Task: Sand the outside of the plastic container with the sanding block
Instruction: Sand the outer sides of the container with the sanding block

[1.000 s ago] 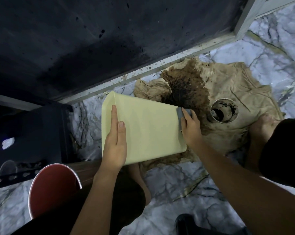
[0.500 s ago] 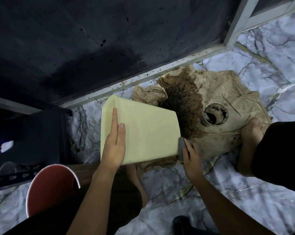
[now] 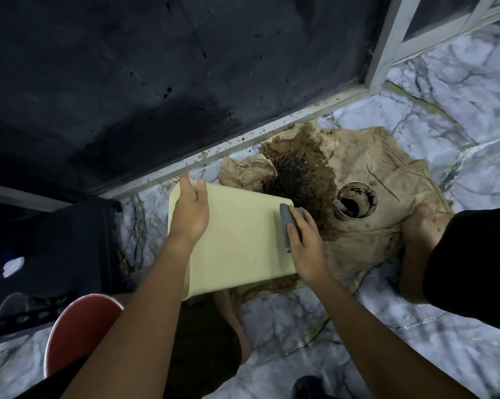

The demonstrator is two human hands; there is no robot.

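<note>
Right hand (image 3: 304, 243) fingers pinch sanding block (image 3: 286, 226) on container (image 3: 240, 243) edge; left hand (image 3: 191, 213) fingers spread flat.

Tilted pale-yellow container (image 3: 237, 240), grey sanding block (image 3: 286, 223) against it

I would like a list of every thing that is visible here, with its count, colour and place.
plastic container: 1, pale yellow, on its side at centre
sanding block: 1, grey, against the container's right edge
cloth: 1, tan with dark stains, on the floor at right
cup: 1, dirty inside, on the cloth
stool seat: 1, red, lower left
floor: 1, marbled grey
left hand: 1, on the container's left part, fingers open
right hand: 1, holding the block
bare foot: 1, on the cloth's right edge
</note>
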